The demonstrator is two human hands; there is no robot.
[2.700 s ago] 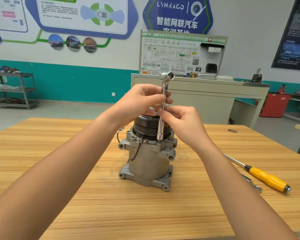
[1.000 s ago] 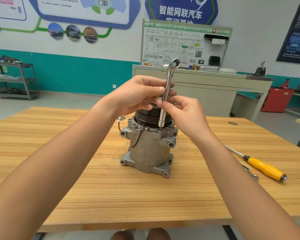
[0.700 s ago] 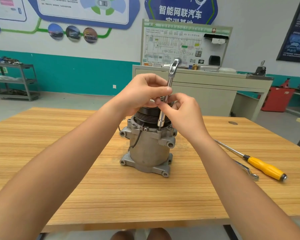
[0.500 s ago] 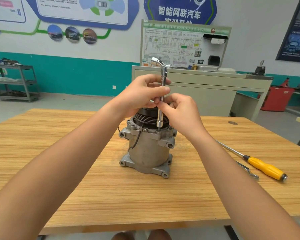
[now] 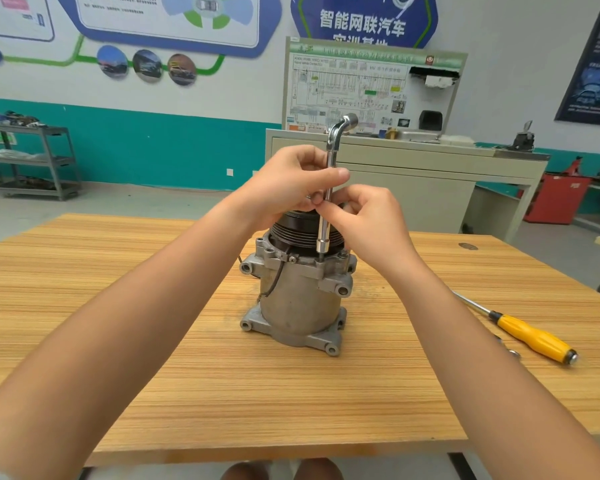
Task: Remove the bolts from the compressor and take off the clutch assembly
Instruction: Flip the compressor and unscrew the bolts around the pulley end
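A grey metal compressor (image 5: 298,306) stands upright in the middle of the wooden table (image 5: 222,393), with the black ribbed clutch pulley (image 5: 298,232) on top. A chrome L-shaped socket wrench (image 5: 329,188) stands vertically, its lower socket seated on a bolt (image 5: 321,255) at the compressor's upper flange. My left hand (image 5: 288,188) pinches the wrench shaft from the left. Just below it, my right hand (image 5: 364,220) grips the shaft from the right. The bent top end of the wrench points right and away.
A yellow-handled screwdriver (image 5: 530,336) lies on the table at the right, with a small metal wrench (image 5: 511,351) beside it, partly hidden by my right forearm. A beige cabinet (image 5: 413,181) stands behind the table, and a grey shelf cart (image 5: 28,157) at the far left.
The wrench has been spun on the bolt between my fingers: its bent top end pointed left half a second ago and now points right. Both hands stay on the shaft.
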